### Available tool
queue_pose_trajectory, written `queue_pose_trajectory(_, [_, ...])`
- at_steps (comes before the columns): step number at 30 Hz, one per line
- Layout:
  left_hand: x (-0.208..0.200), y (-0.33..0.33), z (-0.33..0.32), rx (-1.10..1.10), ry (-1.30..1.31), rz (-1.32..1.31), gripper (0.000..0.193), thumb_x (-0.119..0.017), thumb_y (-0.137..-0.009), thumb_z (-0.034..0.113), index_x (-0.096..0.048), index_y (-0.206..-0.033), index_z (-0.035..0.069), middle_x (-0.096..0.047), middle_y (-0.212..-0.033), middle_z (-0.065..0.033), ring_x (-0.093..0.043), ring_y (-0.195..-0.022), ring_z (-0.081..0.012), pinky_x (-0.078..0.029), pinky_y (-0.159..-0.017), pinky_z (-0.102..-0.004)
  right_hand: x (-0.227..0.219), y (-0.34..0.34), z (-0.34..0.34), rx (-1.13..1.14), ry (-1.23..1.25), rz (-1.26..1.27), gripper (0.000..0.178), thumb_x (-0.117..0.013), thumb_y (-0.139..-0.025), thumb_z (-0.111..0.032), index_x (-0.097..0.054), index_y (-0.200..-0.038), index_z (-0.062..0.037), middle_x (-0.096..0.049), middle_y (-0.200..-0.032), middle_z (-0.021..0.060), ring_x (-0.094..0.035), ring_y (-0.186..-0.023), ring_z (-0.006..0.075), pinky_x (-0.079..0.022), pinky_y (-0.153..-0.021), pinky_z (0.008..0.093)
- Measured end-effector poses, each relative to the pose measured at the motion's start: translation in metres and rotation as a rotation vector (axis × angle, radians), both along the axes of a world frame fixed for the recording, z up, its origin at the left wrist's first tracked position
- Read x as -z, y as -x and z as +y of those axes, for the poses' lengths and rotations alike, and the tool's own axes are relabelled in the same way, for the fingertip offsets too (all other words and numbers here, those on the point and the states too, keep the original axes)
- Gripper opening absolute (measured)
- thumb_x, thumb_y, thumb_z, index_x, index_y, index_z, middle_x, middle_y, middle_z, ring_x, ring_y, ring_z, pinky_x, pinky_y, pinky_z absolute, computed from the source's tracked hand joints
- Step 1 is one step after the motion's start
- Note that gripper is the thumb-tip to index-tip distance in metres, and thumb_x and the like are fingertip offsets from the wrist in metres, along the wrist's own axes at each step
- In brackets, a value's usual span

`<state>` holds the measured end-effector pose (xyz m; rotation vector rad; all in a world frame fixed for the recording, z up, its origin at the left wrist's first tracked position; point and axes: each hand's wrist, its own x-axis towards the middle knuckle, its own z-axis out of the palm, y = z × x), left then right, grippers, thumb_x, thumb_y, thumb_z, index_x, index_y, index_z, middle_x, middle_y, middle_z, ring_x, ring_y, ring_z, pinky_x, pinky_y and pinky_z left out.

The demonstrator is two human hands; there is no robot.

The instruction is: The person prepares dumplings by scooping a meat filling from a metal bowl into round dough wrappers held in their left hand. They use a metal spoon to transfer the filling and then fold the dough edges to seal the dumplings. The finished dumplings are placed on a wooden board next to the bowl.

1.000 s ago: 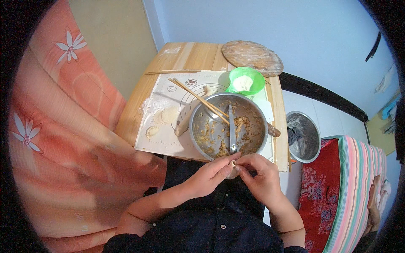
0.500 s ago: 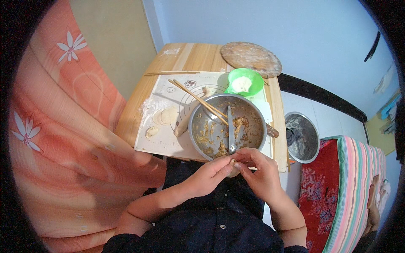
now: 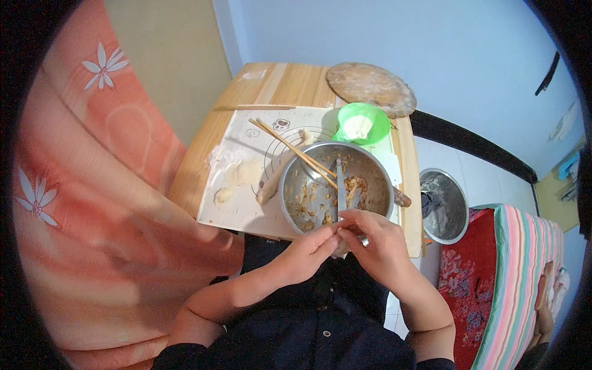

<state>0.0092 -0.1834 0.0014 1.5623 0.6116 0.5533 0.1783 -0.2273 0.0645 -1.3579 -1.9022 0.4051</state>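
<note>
My left hand (image 3: 306, 251) and my right hand (image 3: 374, 242) meet at the near rim of a steel bowl (image 3: 290, 197), pinching a small dumpling (image 3: 341, 245) between the fingertips. The dumpling is mostly hidden by my fingers. The bowl holds a thin layer of brown filling (image 3: 354, 186) and a flat metal spatula (image 3: 340, 185). A pair of wooden chopsticks (image 3: 285, 145) rests across the bowl's far left rim.
A white pastry mat (image 3: 240, 197) covers the wooden table (image 3: 197, 166), with dough pieces (image 3: 243, 172) and a rolling pin (image 3: 274, 184) on it. A green bowl of flour (image 3: 362, 123) and a round wooden board (image 3: 370, 88) sit behind. A steel pot (image 3: 444, 206) stands at the right, an orange floral cloth (image 3: 92, 203) at the left.
My fingers have shifted slightly around the dumpling, still together at the bowl's near rim. Nothing else has moved.
</note>
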Motion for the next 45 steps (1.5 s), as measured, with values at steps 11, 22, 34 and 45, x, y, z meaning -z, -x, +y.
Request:
queue_pose_trajectory(11, [-0.01, 0.006, 0.044, -0.115, 0.771, -0.55, 0.046, -0.035, -0.1, 0.026, -0.036, -0.134, -0.005, -0.056, -0.114, -0.0133, -0.053, -0.104, -0.0211, -0.043, -0.085, -0.0334, 0.002, -0.08, 0.156, 0.257, 0.065, -0.14, 0.017, -0.061, -0.084, -0.009, -0.067, -0.098, -0.0016, -0.068, -0.09, 0.016, -0.067, -0.082, 0.026, -0.052, -0.073, 0.0328])
queue_pose_trajectory(22, [-0.027, 0.02, 0.075, -0.242, 0.718, -0.544, 0.049, -0.038, -0.099, 0.028, -0.033, -0.136, -0.003, -0.053, -0.116, -0.0133, -0.051, -0.106, -0.0197, -0.044, -0.084, -0.0336, 0.11, -0.151, 0.316, -0.033, 0.449, -0.414, 0.042, -0.078, -0.059, -0.026, -0.069, -0.096, -0.0086, -0.068, -0.092, 0.0142, -0.066, -0.081, 0.0304, -0.052, -0.072, 0.0378])
queue_pose_trajectory(34, [-0.015, 0.001, 0.083, -0.198, 0.711, -0.604, 0.041, -0.036, -0.098, 0.014, -0.033, -0.136, -0.002, -0.049, -0.128, -0.0161, -0.052, -0.11, -0.0215, -0.045, -0.087, -0.0324, 0.045, -0.1, 0.255, 0.096, 0.353, 0.248, 0.013, -0.063, -0.082, -0.008, -0.066, -0.091, 0.0016, -0.067, -0.075, 0.0106, -0.062, -0.063, 0.0165, -0.05, -0.06, 0.0305])
queue_pose_trajectory(45, [0.007, -0.019, 0.061, -0.132, 0.494, -0.373, 0.031, -0.038, -0.099, 0.016, -0.045, -0.125, 0.0, -0.055, -0.113, -0.0068, -0.055, -0.1, -0.0138, -0.046, -0.084, -0.0265, -0.011, -0.02, 0.109, -0.119, 0.298, -0.046, 0.014, -0.063, -0.08, -0.003, -0.066, -0.092, 0.0015, -0.063, -0.076, 0.0114, -0.062, -0.07, 0.0198, -0.049, -0.066, 0.031])
